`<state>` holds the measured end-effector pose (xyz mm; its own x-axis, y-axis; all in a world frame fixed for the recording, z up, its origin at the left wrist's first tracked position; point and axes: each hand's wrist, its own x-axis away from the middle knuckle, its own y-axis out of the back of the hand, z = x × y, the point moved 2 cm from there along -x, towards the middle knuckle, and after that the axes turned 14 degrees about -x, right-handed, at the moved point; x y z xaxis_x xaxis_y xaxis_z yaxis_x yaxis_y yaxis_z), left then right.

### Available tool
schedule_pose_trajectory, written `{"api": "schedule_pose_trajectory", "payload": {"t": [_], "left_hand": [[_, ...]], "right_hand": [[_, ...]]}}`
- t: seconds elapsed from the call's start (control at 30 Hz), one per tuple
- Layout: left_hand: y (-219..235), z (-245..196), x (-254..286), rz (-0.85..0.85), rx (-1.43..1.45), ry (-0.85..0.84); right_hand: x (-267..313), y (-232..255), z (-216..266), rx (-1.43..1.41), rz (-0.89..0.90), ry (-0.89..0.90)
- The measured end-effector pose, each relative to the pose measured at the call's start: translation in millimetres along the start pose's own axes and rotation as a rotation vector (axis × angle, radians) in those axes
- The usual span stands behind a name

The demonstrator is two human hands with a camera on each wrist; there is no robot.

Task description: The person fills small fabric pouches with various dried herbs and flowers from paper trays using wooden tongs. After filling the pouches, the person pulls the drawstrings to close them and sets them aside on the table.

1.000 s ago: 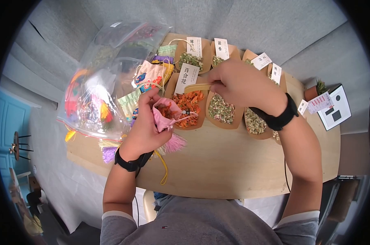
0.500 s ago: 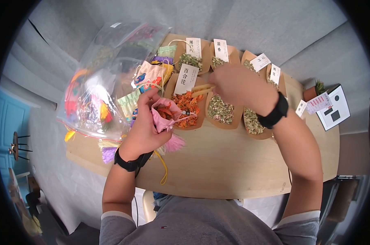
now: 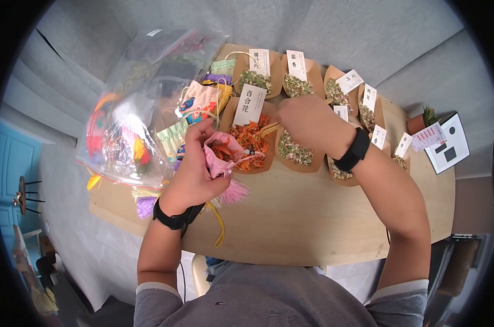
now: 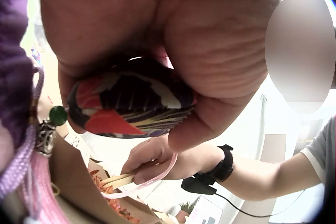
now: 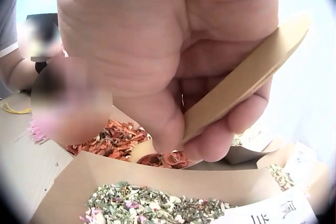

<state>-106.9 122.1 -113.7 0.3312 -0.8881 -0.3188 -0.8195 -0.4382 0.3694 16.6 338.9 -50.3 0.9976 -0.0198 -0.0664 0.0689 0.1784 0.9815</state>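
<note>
My left hand (image 3: 195,169) grips a small pink drawstring pouch (image 3: 220,170), its mouth open upward and orange dried petals inside. From below, the left wrist view shows the pouch's patterned base (image 4: 131,100) between thumb and fingers. My right hand (image 3: 312,122) pinches a pair of wooden tongs (image 5: 236,79) between thumb and fingers. The tong tips (image 4: 118,181) reach down into the orange dried petals (image 3: 247,133) in a brown paper tray (image 3: 255,168). A white card (image 3: 250,104) with characters stands at this tray's back.
Several more paper trays of dried herbs (image 3: 296,150) with cards stand right and behind. A large clear plastic bag (image 3: 121,125) lies left, beside embroidered pouches (image 3: 200,101) and tassels (image 3: 145,206). At the far right are a potted plant (image 3: 424,117) and a white board (image 3: 448,143).
My right hand has lowered slightly, taking the tong tips down from above the tray into the orange petals. The left hand and pouch have stayed nearly in place.
</note>
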Motion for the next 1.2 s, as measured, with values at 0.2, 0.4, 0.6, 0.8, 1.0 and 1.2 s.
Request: {"api": "schedule_pose_trajectory", "payload": {"t": [0.2, 0.4, 0.6, 0.8, 1.0, 1.2], "left_hand": [[0.1, -0.6, -2.6, 0.011, 0.003, -0.040], [0.5, -1.1, 0.1, 0.004, -0.036, 0.018], [1.0, 4.7, 0.7, -0.038, -0.003, 0.038], [-0.7, 2.1, -1.8, -0.049, 0.012, -0.041], [0.1, 2.8, -1.1, -0.044, 0.004, -0.028], [1.4, 2.0, -1.2, -0.012, -0.028, -0.036]], "right_hand": [[1.9, 42.6, 2.4, -0.092, 0.062, -0.113], [-3.8, 71.7, 41.3, -0.300, 0.002, 0.057], [-5.9, 70.4, 48.0, -0.359, -0.078, 0.084], [4.5, 39.7, 13.3, -0.055, 0.186, -0.197], [5.0, -3.2, 16.0, 0.140, 0.100, 0.017], [-1.1, -7.6, 21.7, 0.201, 0.171, 0.019]]}}
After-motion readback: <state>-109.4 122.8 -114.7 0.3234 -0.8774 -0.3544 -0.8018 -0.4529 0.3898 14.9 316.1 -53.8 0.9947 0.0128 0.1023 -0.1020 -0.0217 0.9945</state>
